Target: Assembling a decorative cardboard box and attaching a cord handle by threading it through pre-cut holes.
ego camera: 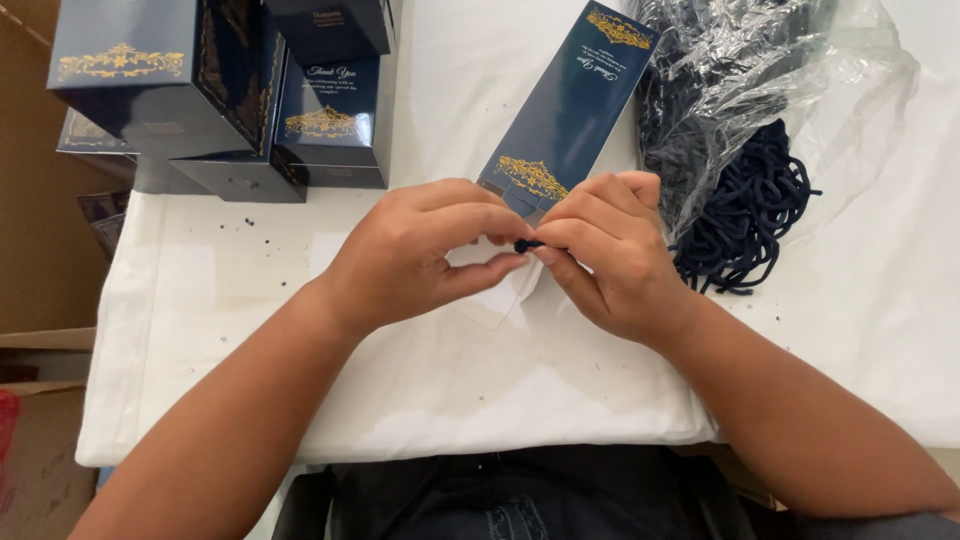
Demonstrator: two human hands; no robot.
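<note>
Both hands, left hand (420,250) and right hand (610,250), pinch a dark cord end (527,245) in a narrow grip at the flat navy box's (565,110) near edge, steadying it.

Navy-gold boxes (215,90) stacked top left; flat navy-gold carton (570,110) centre; clear bag (760,90) right.

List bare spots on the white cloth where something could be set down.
Free: the near strip of white cloth between the forearms, the left patch below the stacked navy boxes, and the far right beyond the plastic bag of cords. Crowded: centre, where left hand and right hand pinch a cord end at the flat navy box.
</note>
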